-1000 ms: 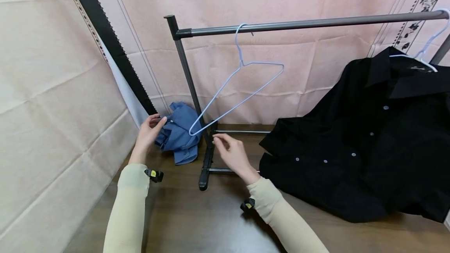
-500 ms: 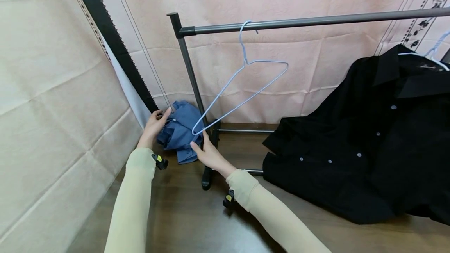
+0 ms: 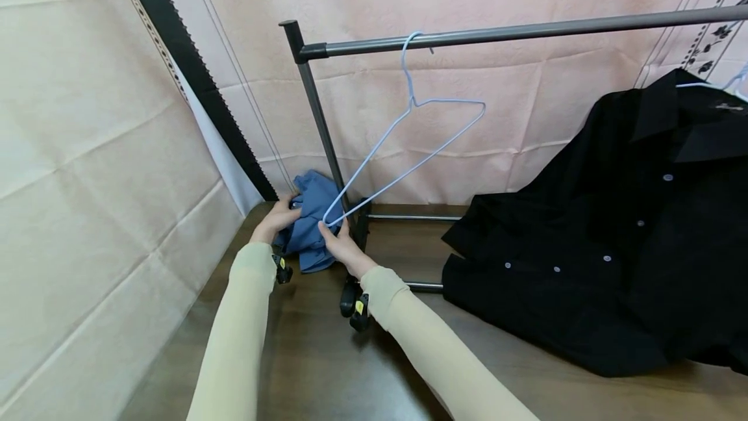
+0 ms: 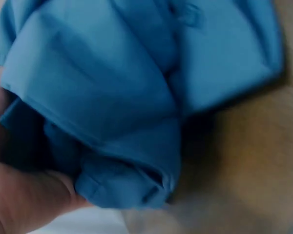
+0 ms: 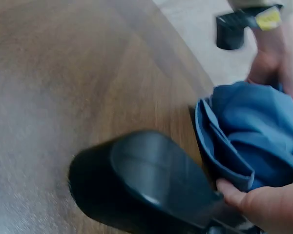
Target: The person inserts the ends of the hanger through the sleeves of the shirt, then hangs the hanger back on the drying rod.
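Note:
A crumpled blue shirt (image 3: 311, 242) lies bunched on the wooden surface at the foot of the rack. My left hand (image 3: 278, 219) grips its left side, thumb in front; the other fingertips are mostly hidden by cloth. In the left wrist view, folds of the shirt (image 4: 112, 102) fill the space beside the thumb. My right hand (image 3: 347, 250) is at the shirt's right side, thumb and forefinger spread apart; in the right wrist view a fingertip touches the cloth (image 5: 259, 122). Just above it hangs the low corner of a light blue hanger (image 3: 411, 99).
The hanger hooks over a dark rack bar (image 3: 526, 32). The rack's left post (image 3: 318, 112) and black foot (image 5: 151, 180) stand close to my right hand. A black button-up shirt (image 3: 584, 232) hangs at right. A pale cloth wall (image 3: 117, 180) borders the left.
My left hand has moved right and in onto the blue shirt and now grips it. The right hand has moved left to the shirt's side. The view has shifted slightly.

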{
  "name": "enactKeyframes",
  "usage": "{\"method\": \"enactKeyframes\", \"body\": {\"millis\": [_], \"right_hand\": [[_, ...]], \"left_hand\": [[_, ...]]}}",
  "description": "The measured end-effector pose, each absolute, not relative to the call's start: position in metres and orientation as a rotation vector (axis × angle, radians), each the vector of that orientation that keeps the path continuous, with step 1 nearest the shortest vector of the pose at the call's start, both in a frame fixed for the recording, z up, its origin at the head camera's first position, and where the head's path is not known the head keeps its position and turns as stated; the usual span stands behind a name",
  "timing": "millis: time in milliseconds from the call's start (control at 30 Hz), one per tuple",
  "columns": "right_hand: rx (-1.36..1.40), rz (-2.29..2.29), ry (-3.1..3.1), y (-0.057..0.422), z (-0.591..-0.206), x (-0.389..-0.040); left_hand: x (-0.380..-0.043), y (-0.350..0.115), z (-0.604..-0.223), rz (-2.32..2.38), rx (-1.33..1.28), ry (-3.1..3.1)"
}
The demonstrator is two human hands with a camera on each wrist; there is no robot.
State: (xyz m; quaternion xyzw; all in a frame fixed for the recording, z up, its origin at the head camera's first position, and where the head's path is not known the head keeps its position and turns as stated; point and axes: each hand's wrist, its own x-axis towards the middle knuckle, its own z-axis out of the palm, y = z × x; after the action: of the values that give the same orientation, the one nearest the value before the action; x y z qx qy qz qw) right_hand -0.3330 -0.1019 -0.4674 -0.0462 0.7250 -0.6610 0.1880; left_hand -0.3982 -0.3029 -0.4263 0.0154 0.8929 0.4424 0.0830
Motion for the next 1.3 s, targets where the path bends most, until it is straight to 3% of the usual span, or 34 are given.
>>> {"method": "enactKeyframes", "body": {"millis": [467,933,1300], "right_hand": [[-0.176,-1.933,1.696,-0.088,-0.471,-0.334],[-0.325,-1.784,1.63,-0.073,-0.466,-0.302],[-0.352,-1.842,1.621,-0.055,-0.457,-0.283]], "left_hand": [[-0.366,-0.311,-0.441,1.389,0.042,2.527],[-0.301,-0.307,-0.446,1.394,-0.003,2.475],[-0.281,-0.288,-0.428,1.434,0.099,2.451]]}}
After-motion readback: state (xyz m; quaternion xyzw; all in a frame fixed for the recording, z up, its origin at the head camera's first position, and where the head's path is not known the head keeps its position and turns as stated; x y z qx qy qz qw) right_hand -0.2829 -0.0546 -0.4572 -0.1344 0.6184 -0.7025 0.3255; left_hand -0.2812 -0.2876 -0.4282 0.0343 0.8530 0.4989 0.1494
